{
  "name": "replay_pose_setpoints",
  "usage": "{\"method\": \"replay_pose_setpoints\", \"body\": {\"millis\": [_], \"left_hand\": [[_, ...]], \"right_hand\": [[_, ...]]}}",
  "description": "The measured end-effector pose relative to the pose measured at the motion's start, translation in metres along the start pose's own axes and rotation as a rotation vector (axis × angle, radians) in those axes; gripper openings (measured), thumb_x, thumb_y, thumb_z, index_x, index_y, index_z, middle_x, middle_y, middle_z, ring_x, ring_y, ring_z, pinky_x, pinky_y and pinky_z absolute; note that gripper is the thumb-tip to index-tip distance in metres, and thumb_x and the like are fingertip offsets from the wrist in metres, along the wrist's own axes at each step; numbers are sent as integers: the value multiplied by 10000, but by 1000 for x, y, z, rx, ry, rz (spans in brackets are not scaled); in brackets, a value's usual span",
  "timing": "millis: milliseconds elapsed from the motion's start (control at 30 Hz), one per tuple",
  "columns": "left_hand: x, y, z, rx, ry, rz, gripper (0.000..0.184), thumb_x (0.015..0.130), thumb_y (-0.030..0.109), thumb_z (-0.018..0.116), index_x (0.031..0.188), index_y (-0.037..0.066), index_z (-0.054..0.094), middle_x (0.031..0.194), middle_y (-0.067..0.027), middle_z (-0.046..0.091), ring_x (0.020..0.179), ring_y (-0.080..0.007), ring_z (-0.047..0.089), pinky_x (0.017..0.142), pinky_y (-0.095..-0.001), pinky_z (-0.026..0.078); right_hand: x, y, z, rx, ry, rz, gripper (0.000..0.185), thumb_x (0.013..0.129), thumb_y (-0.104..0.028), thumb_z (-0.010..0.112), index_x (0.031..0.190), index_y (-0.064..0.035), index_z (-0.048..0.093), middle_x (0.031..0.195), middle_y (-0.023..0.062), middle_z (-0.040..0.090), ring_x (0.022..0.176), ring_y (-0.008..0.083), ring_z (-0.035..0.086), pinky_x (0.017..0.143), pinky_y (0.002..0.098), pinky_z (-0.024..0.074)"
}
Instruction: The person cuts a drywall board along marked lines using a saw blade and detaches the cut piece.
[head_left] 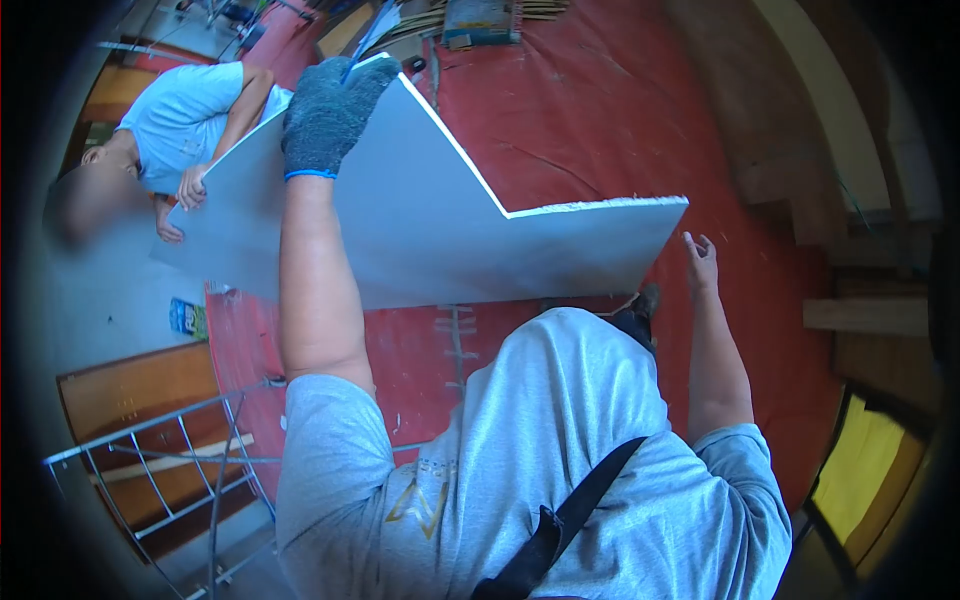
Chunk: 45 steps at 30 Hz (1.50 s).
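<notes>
Head | left hand pinching board edge | right hand spread, clear of corner

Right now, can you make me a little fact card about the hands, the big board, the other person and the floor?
Left hand: left hand in a dark glove with a blue cuff, gripping the board's upper edge
Right hand: right hand bare, fingers loosely curled, off the board, near its right corner
Board: board, big and grey-faced, with pale edges and a notch in its upper side
Other person: other person in a light shirt, both hands at the board's left end
Floor: red covering
</notes>
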<state>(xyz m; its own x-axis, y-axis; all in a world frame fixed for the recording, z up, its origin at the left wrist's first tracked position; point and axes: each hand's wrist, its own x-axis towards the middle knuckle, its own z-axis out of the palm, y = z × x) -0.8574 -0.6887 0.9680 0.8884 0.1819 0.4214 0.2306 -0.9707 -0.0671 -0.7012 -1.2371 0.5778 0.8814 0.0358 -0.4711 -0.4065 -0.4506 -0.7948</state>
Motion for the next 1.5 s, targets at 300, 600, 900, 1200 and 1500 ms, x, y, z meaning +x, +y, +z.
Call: {"method": "replay_pose_setpoints", "body": {"millis": [300, 600, 900, 1200, 1500], "left_hand": [[-32, 56, -43, -19, 47, -234, 319, 906, 238, 752, 1179, 80, 708, 1010, -141, 656, 946, -351, 641, 879, -454, 523], [-30, 58, -13, -202, 232, -404, 542, 805, 567, 813, 936, 47, 729, 965, -184, 715, 904, -365, 700, 791, -464, 547], [-52, 82, -26, -135, 367, -364, 376, 927, 242, 717, 1254, 63, 668, 1265, -177, 657, 1141, -383, 633, 1020, -430, 507], [-164, 105, -19, -542, 327, -623, 307, 1052, 317, 594, 1127, 39, 700, 1012, -197, 701, 929, -396, 672, 826, -453, 537], [-327, 138, 94, -693, -234, -925, 392, 1083, 354, 506, 1212, 27, 681, 1138, -230, 713, 1099, -406, 672, 903, -455, 538]], "right_hand": [[28, -94, 20, -445, -99, -526, 927, 814, -530, 836, 1487, 3, 486, 1518, 257, 493, 1394, 390, 501, 1153, 464, 418], [-4, -187, 136, -993, -845, -733, 713, 875, -483, 778, 1398, -35, 592, 1367, 215, 637, 1286, 364, 602, 1080, 447, 483], [-10, -165, 151, -1255, -858, -838, 551, 1012, -506, 563, 1381, -100, 619, 1312, 148, 690, 1223, 348, 648, 1015, 470, 523], [-26, -175, 166, -1370, -843, -772, 567, 991, -571, 581, 1257, -78, 665, 1208, 209, 714, 1110, 391, 688, 949, 508, 542], [-43, -163, 168, -1310, -656, -727, 530, 1025, -539, 545, 1299, -97, 646, 1214, 192, 720, 1143, 378, 681, 960, 495, 545]]}}
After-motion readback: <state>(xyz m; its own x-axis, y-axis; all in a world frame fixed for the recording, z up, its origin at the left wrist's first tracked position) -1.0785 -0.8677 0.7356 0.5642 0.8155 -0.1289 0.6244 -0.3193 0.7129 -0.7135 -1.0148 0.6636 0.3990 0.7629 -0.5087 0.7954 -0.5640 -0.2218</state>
